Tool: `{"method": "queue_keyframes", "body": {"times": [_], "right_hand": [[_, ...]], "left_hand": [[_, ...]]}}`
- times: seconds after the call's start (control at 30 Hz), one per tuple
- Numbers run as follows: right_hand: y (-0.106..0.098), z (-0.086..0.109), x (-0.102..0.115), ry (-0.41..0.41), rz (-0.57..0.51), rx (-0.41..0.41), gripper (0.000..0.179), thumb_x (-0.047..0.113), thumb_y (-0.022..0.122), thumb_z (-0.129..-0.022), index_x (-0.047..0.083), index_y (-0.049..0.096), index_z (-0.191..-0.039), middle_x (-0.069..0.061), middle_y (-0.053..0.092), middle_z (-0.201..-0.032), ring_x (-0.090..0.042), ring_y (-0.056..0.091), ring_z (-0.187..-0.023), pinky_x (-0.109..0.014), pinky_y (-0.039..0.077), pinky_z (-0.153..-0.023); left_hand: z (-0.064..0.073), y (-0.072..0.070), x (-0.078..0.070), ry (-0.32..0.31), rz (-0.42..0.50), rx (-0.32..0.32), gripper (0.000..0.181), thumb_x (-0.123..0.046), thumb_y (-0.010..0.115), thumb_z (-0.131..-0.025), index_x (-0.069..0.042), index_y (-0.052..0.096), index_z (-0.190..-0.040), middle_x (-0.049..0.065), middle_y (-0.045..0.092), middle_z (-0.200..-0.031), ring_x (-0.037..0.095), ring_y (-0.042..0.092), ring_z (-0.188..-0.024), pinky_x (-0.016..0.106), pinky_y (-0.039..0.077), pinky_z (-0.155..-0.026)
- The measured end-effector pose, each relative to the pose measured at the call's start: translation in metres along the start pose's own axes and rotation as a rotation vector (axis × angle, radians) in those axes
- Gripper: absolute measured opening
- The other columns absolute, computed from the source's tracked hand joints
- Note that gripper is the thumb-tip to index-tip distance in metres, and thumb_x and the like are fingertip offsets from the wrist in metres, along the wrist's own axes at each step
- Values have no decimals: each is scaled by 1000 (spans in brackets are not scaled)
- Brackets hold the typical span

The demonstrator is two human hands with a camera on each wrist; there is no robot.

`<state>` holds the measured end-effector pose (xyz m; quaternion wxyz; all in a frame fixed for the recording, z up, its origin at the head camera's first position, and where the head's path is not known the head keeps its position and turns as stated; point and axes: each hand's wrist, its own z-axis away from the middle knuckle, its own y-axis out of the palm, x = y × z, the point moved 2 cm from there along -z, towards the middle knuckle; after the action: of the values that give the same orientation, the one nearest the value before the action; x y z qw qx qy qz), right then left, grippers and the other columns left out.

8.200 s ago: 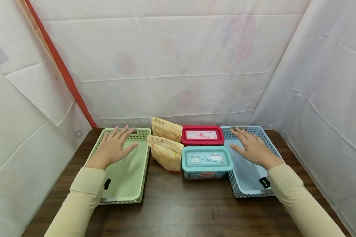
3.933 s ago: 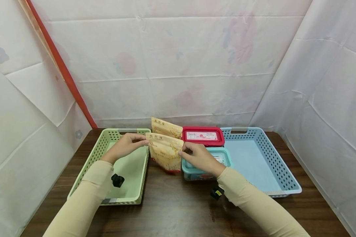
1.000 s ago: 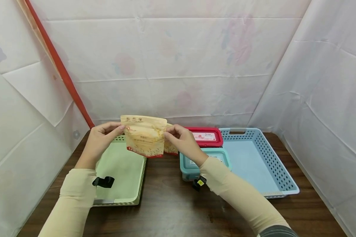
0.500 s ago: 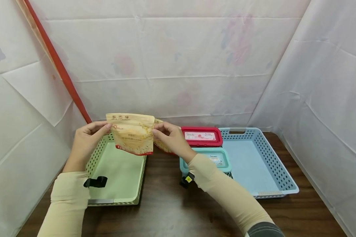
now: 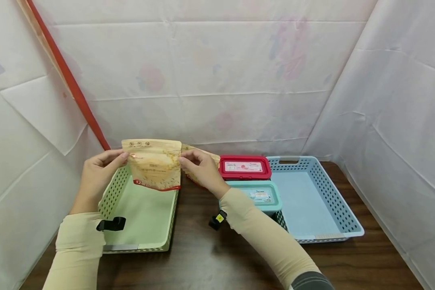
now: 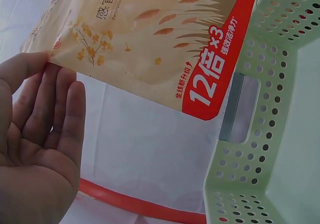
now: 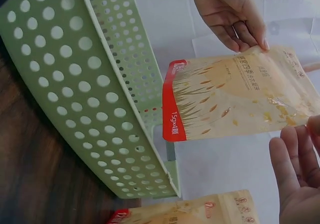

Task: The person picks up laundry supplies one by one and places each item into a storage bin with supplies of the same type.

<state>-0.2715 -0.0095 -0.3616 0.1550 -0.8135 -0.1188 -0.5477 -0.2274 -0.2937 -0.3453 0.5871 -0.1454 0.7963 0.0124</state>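
Note:
A cream-yellow pouch (image 5: 154,167) with a red bottom band hangs upright above the far part of the green basket (image 5: 145,221). My left hand (image 5: 96,175) pinches its left edge near the top, thumb in front. At the opposite edge, my right hand (image 5: 204,169) pinches it between thumb and fingers. In the left wrist view the pouch (image 6: 145,39) is apart from the basket's perforated wall (image 6: 260,119). A second, similar pouch (image 5: 215,158) stands on the table behind my right hand, which partly hides it.
A red-lidded box (image 5: 244,167) stands right of the second pouch. In front of it is a teal-lidded box (image 5: 261,197), partly behind my right wrist. A blue basket (image 5: 308,205) lies at the right. White cloth walls (image 5: 217,80) enclose the dark wooden table (image 5: 203,257).
Both hands went from hovering over the baskets to gripping the front pouch. They lifted it off the table and carried it left over the green basket. The other pouch and boxes stay put.

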Motion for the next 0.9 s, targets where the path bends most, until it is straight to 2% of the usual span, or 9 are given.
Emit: {"method": "queue_keyframes", "body": {"times": [0.13,0.2,0.33,0.43,0.6,0.77,0.9], "right_hand": [[8,-5,0,-23,56,-30,21,25,68,-98,10,70,-113,-2,68,-95,-24,66,-88,-27,56,-72],[11,-7,2,-25,66,-38,20,22,67,-99,9,70,-114,-5,68,-96,-27,65,-88,-25,53,-68],[17,-13,-2,-46,103,-56,18,21,68,-99,12,71,-113,-1,69,-96,-19,65,-86,-25,53,-67],[21,-17,-9,-63,162,-80,16,25,69,-98,17,72,-111,8,69,-94,-9,64,-83,-26,54,-69],[28,-21,-16,-53,242,-117,14,25,68,-98,18,74,-109,13,68,-90,-5,62,-80,-24,53,-67],[32,-23,-19,-38,260,-137,14,24,67,-99,18,74,-109,12,67,-88,-5,61,-80,-23,52,-67],[34,-24,-21,-26,252,-133,18,23,65,-100,15,73,-115,9,68,-94,-6,61,-83,-23,53,-69]], "left_hand": [[-2,-4,2,-9,70,-31,30,-16,75,-93,2,72,-116,-8,74,-92,6,67,-82,14,53,-76],[-3,-6,3,-18,104,-36,29,-16,75,-92,2,73,-115,-6,74,-91,6,67,-82,14,54,-75],[-4,-11,6,-48,123,-34,28,-17,76,-91,-1,74,-115,-5,74,-92,5,68,-82,14,54,-71],[-5,-16,10,-77,48,-30,28,-21,75,-92,-6,74,-116,-8,75,-93,3,67,-82,13,54,-69],[-8,-22,15,-121,-122,-22,36,-30,74,-93,-9,72,-123,-16,73,-92,-2,65,-83,11,52,-69],[-9,-24,18,-156,-159,-9,42,-33,73,-94,-7,68,-127,-19,72,-92,-4,65,-85,11,51,-70],[-11,-24,21,-172,-186,12,44,-37,71,-94,-7,68,-127,-22,71,-91,-5,64,-84,10,51,-70]]}}
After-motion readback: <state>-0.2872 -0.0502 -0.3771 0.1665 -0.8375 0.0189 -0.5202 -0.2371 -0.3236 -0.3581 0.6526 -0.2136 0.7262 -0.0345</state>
